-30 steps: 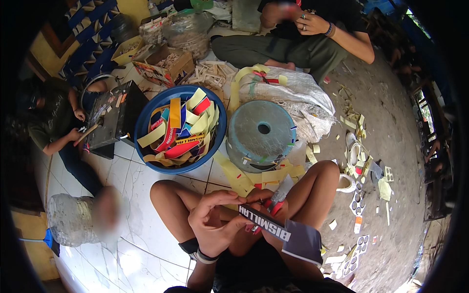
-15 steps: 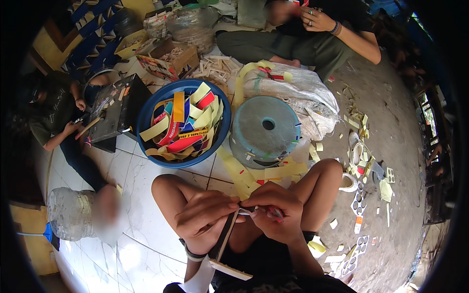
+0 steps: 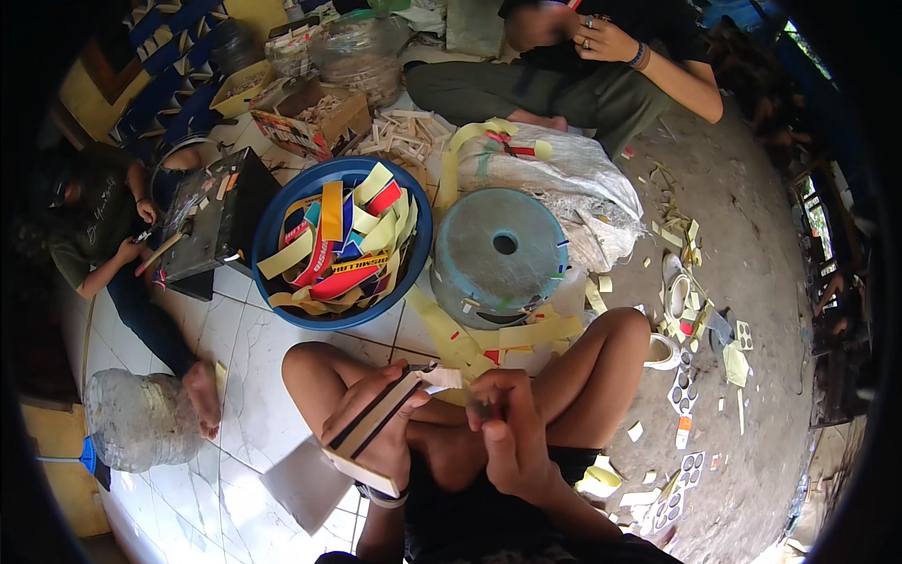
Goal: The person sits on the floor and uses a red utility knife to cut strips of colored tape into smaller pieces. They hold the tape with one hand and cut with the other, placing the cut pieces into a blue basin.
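My left hand (image 3: 381, 428) is closed around a pale wooden strip piece (image 3: 376, 420) with black bands along its length, tilted up toward the middle. A short whitish tab (image 3: 440, 377) sticks out from its upper end. Below my left wrist hangs a grey-white flat sheet (image 3: 305, 484); whether it joins the strip piece is hidden. My right hand (image 3: 512, 432) is apart from the piece, just to its right. Its fingers are curled around a small dark reddish thing (image 3: 484, 411), too blurred to name.
Ahead stand a blue basin (image 3: 272, 299) of coloured strips and a round grey-blue drum (image 3: 470, 254). A person (image 3: 103, 216) sits at left by a black box (image 3: 221, 211); another person (image 3: 564, 89) sits at far right. Yellow scraps (image 3: 540, 332) and tape rolls (image 3: 663, 352) lie around.
My hands, together at the strip piece's upper end before, are now apart. The left has turned the piece so its banded side faces up; the right has drawn back from it.
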Tool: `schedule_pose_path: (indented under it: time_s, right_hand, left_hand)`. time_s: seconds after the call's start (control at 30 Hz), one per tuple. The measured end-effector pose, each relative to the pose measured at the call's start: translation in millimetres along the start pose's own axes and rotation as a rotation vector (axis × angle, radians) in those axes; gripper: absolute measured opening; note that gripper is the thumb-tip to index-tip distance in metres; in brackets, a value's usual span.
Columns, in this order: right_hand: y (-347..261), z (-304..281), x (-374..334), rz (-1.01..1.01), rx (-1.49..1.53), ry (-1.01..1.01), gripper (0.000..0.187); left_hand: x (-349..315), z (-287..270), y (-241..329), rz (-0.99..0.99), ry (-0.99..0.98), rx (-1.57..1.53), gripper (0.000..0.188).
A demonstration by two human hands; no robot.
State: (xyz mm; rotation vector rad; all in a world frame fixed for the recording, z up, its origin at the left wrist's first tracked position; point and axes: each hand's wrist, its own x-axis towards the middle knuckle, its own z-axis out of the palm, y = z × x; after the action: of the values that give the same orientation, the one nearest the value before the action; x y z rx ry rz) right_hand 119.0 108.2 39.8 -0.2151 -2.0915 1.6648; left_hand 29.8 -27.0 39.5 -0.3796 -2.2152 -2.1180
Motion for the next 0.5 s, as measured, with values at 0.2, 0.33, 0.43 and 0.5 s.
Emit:
schedule_pose_path:
  time_s: [0.2, 0.33, 0.43, 0.5]
  right_hand:
    - [-4, 12, -3, 0.105, -0.077, -0.006, 0.039]
    - [-7, 9, 3, 0.115, -0.119, -0.012, 0.039]
    - [-8, 7, 5, 0.114, -0.174, -0.024, 0.040]
    - [-7, 6, 5, 0.115, -0.191, -0.026, 0.040]
  left_hand:
    - [-9, 6, -10, -0.035, -0.022, -0.209, 0.035]
    - [-10, 1, -6, -0.034, -0.072, -0.097, 0.035]
    - [-10, 0, -2, -0.032, -0.112, -0.035, 0.036]
    - [-10, 3, -2, 0.031, -0.103, -0.060, 0.036]
